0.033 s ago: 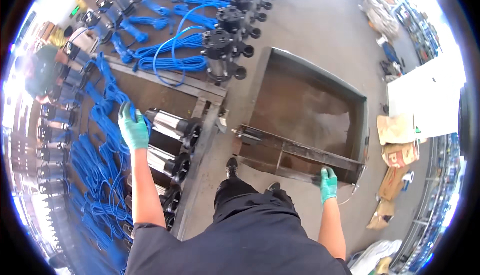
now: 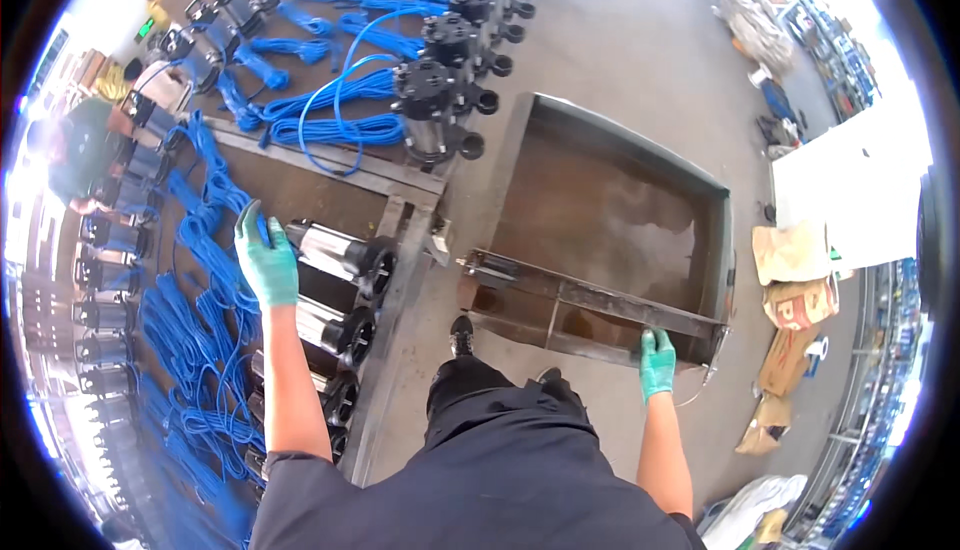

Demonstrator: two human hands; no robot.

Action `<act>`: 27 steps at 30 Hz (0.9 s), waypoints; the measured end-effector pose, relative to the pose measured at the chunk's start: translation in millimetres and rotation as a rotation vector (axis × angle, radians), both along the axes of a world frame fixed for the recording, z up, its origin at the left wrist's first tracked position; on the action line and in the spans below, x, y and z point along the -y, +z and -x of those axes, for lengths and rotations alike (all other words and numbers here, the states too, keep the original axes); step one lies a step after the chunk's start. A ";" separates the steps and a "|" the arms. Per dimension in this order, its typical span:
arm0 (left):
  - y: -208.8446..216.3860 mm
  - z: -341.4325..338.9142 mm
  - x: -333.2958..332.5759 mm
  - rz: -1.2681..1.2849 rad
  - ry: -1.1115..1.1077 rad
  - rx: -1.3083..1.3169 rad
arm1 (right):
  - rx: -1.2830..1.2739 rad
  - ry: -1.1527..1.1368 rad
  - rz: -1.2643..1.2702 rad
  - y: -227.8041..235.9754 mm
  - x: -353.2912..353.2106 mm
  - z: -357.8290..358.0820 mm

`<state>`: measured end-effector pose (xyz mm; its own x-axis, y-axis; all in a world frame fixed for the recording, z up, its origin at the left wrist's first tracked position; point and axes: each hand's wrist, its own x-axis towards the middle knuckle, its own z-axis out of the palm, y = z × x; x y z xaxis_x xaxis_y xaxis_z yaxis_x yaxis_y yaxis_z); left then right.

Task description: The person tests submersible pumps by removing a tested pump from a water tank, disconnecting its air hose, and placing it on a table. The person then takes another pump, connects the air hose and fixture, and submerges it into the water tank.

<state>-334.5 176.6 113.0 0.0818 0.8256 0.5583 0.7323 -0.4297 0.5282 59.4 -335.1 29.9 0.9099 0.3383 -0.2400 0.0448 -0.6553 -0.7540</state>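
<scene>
Over the pallet at left is my left hand (image 2: 267, 262), in a green glove, thumb and fingers apart. Just beyond its fingers, blue cable (image 2: 222, 188) lies in bundles, and some blue shows between thumb and fingers. I see no firm grip on it. Beside this hand lies a steel-and-black pump (image 2: 335, 250); more pumps lie nearer me. My right hand (image 2: 657, 362), also green-gloved, hangs in front of the near edge of a metal tank (image 2: 628, 138) holding brownish water. Its fingers are loosely stretched, and nothing shows in them. Whether it touches the tank is unclear.
Upright pumps (image 2: 428, 100) with coiled blue cable stand in rows beyond the pallet frame (image 2: 395, 295). A crossbar (image 2: 620, 295) spans the tank. Brown paper sacks (image 2: 800, 302) and a white panel (image 2: 850, 185) are at right. Another person (image 2: 88, 155) is at far left.
The tank and far pumps sit slightly farther left in the view. Both hands keep nearly the same pose, and nothing has visibly been picked up or let go.
</scene>
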 end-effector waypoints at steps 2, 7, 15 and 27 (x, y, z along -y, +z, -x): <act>33.8 -58.4 54.6 0.135 -0.207 0.196 | 0.261 0.103 0.076 -2.0 5.7 -24.4; -26.4 -193.2 157.0 0.344 -0.663 0.039 | 0.575 0.197 0.161 -12.0 17.5 -99.7; -114.3 -312.1 177.2 0.617 -0.351 -0.635 | 0.640 0.279 0.359 -51.2 36.2 -172.3; -107.4 -342.0 182.6 0.664 -0.127 -0.809 | 0.622 0.308 0.409 -58.5 23.0 -192.3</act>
